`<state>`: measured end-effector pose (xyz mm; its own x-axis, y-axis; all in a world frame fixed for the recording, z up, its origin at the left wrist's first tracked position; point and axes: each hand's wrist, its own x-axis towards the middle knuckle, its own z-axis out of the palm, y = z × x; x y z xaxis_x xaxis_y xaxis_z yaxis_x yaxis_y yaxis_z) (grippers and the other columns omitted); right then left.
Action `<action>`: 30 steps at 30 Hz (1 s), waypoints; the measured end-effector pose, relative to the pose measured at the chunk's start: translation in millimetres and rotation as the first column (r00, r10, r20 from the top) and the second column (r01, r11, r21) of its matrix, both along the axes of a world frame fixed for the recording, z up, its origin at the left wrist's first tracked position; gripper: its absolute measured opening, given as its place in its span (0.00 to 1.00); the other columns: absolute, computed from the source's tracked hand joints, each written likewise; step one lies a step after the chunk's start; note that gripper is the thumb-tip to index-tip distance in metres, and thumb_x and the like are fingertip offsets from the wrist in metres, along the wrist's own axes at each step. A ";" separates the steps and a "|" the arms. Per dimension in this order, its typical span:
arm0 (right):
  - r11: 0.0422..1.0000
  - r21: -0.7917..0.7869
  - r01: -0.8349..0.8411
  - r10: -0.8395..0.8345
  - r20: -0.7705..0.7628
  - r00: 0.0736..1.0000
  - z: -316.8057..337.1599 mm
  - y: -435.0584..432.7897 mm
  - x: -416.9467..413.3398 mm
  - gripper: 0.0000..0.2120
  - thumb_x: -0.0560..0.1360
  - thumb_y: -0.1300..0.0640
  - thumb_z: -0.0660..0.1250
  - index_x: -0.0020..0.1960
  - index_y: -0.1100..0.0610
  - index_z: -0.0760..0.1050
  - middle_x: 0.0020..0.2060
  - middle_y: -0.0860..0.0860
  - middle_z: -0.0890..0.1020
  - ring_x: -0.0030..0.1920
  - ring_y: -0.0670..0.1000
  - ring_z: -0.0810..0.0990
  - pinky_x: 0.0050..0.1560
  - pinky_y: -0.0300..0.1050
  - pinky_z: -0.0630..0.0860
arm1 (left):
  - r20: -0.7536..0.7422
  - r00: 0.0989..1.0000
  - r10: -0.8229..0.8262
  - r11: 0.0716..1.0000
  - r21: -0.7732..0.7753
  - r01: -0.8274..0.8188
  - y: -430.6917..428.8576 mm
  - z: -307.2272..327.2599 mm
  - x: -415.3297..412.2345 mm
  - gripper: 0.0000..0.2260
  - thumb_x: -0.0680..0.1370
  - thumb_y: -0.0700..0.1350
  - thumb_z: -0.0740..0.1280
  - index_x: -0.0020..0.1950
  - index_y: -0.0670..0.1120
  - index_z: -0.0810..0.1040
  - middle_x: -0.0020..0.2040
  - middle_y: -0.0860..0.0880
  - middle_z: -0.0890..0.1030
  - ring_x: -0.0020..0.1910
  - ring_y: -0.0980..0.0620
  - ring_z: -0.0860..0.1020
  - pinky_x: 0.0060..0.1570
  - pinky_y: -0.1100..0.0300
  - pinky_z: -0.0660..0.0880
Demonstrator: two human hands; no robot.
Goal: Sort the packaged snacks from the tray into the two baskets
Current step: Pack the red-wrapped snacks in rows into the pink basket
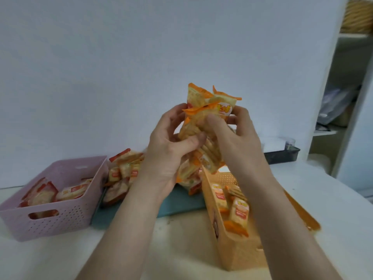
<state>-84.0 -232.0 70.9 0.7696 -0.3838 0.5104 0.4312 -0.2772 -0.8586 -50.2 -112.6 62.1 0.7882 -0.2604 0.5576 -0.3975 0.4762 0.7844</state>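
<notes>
A plain pale wall (141,47) fills the background, and below it runs the white desk (40,259) you are working at. At the far right stands a white shelf unit (343,77) with a woven basket (359,17) on its top shelf. A dark, low container (282,155) sits at the back of the desk beside it.

Your hands are raised together in front of you. Your left hand (167,146) and right hand (236,138) are both wrapped around one bunch of orange-edged snack packets (203,110). The left thumb presses across the front of the bunch. The right thumb lies over it from the other side, with the right fingers curled behind. The packets fan out above your fingers and hang down below your palms. How many you hold is hard to tell, because the picture is blurred.

The bunch is in the air, above the far end of the teal tray (181,203) and the orange basket (238,253). The tray lies between the two baskets, and a loose pile of packets (125,168) sits on its left part, with both red and orange edges showing.

The pink basket (50,225) stands to your left, touching the tray's edge, and holds several red-edged packets (70,191). The orange basket stands to your right under your right forearm, with orange-edged packets (240,211) lying inside.
</notes>
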 end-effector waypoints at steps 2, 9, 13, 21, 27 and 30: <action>0.998 -0.004 0.060 -0.060 -0.003 0.998 2.7 -31.1 -16.5 0.23 0.63 0.34 0.64 0.56 0.39 0.70 0.55 0.45 0.76 0.59 0.53 0.77 0.59 0.59 0.74 | -0.035 0.998 -0.052 0.998 0.038 0.054 -30.8 1.9 -10.6 0.27 0.70 0.33 0.71 0.67 0.47 0.72 0.62 0.48 0.79 0.50 0.52 0.83 0.41 0.59 0.78; 0.924 -0.363 -0.119 -0.105 -0.541 0.834 -50.1 -91.6 -29.8 0.37 0.71 0.33 0.62 0.73 0.52 0.60 0.70 0.55 0.69 0.68 0.55 0.71 0.67 0.50 0.68 | 0.229 0.961 0.155 0.501 0.820 -0.277 -64.3 -49.2 -11.5 0.28 0.73 0.56 0.69 0.71 0.57 0.65 0.64 0.61 0.73 0.63 0.58 0.72 0.66 0.53 0.69; 0.848 -0.527 0.051 -0.322 -0.437 0.840 -60.6 -115.3 -45.2 0.26 0.80 0.45 0.58 0.73 0.57 0.61 0.68 0.55 0.73 0.67 0.56 0.71 0.60 0.47 0.68 | 0.381 0.861 0.338 0.477 0.719 -0.506 -45.1 -63.3 -22.1 0.19 0.78 0.52 0.65 0.69 0.55 0.71 0.65 0.57 0.75 0.62 0.59 0.73 0.61 0.59 0.70; 0.737 -0.666 -0.110 -0.167 -0.338 0.926 -78.3 -78.8 -55.8 0.23 0.79 0.44 0.59 0.72 0.47 0.66 0.68 0.46 0.73 0.67 0.48 0.70 0.63 0.45 0.69 | -0.165 0.937 0.309 0.581 0.813 -0.049 -41.9 -102.9 -36.3 0.22 0.73 0.63 0.63 0.66 0.64 0.64 0.63 0.58 0.75 0.55 0.51 0.80 0.52 0.46 0.80; 0.417 -0.896 0.154 -0.364 -0.009 0.931 -93.4 -28.0 -39.9 0.18 0.72 0.59 0.53 0.55 0.53 0.78 0.53 0.50 0.81 0.55 0.53 0.75 0.53 0.49 0.73 | -0.151 0.943 0.298 0.774 0.617 -0.145 -67.9 -132.3 -42.0 0.13 0.80 0.43 0.63 0.62 0.56 0.69 0.53 0.60 0.77 0.52 0.60 0.78 0.57 0.56 0.77; 0.491 -0.864 0.114 -0.308 -0.050 0.950 -96.6 -14.0 -30.1 0.15 0.71 0.60 0.58 0.53 0.52 0.79 0.50 0.48 0.81 0.51 0.51 0.75 0.48 0.48 0.76 | -0.121 0.968 0.219 0.803 0.586 -0.108 -75.2 -139.0 -33.0 0.11 0.83 0.41 0.55 0.63 0.48 0.73 0.51 0.52 0.79 0.47 0.60 0.80 0.46 0.67 0.76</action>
